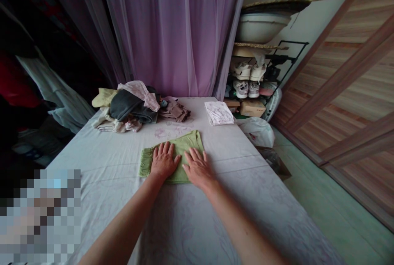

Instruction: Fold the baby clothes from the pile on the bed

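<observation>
A pair of green shorts [180,144] lies flat on the cloth-covered table, folded lengthwise, with its gathered elastic waistband toward the left. My left hand [163,160] rests flat on it near the waistband, fingers stretched out. On the right part of the shorts, near the leg opening, my right hand [198,168] lies with its fingers spread. Both palms press on the fabric and neither hand grips it. The cloth beneath the hands is hidden.
A heap of clothes [126,105] sits at the far left of the table [240,199]. Toward the far right is a folded white patterned garment [219,113]. A purple curtain [166,31] hangs behind. Right of the table stand a shoe rack [246,80] and a plastic bag [258,131].
</observation>
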### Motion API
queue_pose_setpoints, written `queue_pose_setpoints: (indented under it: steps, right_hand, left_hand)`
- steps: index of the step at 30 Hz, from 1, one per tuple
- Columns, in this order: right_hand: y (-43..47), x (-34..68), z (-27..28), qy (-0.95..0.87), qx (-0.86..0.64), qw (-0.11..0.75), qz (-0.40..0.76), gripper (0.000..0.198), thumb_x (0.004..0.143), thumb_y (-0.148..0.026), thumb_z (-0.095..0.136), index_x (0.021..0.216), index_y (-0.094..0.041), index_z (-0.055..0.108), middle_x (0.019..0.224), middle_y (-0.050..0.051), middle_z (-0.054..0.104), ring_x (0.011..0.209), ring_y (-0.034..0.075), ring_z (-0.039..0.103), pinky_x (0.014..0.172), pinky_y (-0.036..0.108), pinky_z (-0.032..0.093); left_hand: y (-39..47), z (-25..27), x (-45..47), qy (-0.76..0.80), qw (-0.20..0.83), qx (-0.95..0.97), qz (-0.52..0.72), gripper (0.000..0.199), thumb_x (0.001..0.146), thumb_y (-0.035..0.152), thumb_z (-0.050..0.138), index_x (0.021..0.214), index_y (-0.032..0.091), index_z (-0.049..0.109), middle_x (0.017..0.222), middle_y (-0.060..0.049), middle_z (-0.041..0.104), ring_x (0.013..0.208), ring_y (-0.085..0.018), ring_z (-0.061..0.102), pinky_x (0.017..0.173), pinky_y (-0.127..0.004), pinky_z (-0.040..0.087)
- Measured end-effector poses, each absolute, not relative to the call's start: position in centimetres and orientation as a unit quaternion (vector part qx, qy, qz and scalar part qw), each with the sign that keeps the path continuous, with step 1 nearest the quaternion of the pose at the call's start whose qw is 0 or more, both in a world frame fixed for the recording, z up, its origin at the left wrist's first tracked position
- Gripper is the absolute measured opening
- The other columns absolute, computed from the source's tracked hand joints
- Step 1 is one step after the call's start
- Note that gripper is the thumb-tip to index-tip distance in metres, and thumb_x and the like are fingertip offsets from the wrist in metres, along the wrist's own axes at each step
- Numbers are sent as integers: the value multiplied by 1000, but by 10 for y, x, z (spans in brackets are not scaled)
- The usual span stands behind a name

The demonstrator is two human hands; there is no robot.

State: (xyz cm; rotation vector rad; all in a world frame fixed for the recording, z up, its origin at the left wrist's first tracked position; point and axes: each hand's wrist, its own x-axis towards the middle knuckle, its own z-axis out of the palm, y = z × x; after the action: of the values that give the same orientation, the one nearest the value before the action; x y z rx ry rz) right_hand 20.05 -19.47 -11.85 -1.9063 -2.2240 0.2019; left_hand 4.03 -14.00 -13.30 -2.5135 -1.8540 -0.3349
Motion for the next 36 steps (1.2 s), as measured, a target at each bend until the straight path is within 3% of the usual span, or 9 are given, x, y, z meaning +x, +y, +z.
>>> queue_pose_setpoints:
  steps: [8,13,18,24,32,36]
  right_hand:
    - [-226,215,-129,-729,-675,84,79,56,98,-48,34,149,-23,38,159,10,28,147,26,22,116,56,14]
    - [-234,220,-131,-718,-684,120,49,50,98,-42,38,142,-22,48,154,10,38,143,27,31,115,54,20]
    - [-234,223,-141,-708,-681,186,-5,39,97,-34,42,130,-21,60,143,10,52,132,27,44,110,50,29]
    - [-233,225,-148,-726,-643,236,-61,35,95,-28,45,125,-20,63,138,11,57,131,28,44,110,50,29]
    - [-241,209,-148,-772,-582,249,-58,34,95,-28,47,124,-24,63,138,7,58,134,25,42,113,48,26]
    - [-240,207,-150,-769,-590,239,-53,30,95,-30,48,118,-25,67,134,7,61,130,26,47,110,48,31]
  left_hand:
    - [-139,-124,34,-568,20,-820,-71,62,94,56,38,144,19,46,152,-13,42,140,-32,35,113,-49,28]
    - [-141,-117,-2,-581,31,-809,-81,58,92,54,46,139,20,52,150,-14,44,140,-34,36,115,-55,23]
    - [-145,-117,-59,-680,-43,-719,-138,52,96,42,39,138,14,51,145,-16,51,131,-27,50,108,-39,38]
    - [-160,-117,-84,-703,-70,-697,-121,43,93,50,44,119,24,66,142,-9,54,136,-32,42,108,-56,33]
    - [-172,-127,-68,-694,-86,-690,-187,46,88,48,49,121,18,59,142,-15,53,137,-33,39,110,-58,26]
    - [-174,-131,-64,-659,-137,-688,-272,48,83,47,53,121,18,54,127,-15,64,124,-31,54,110,-54,29]
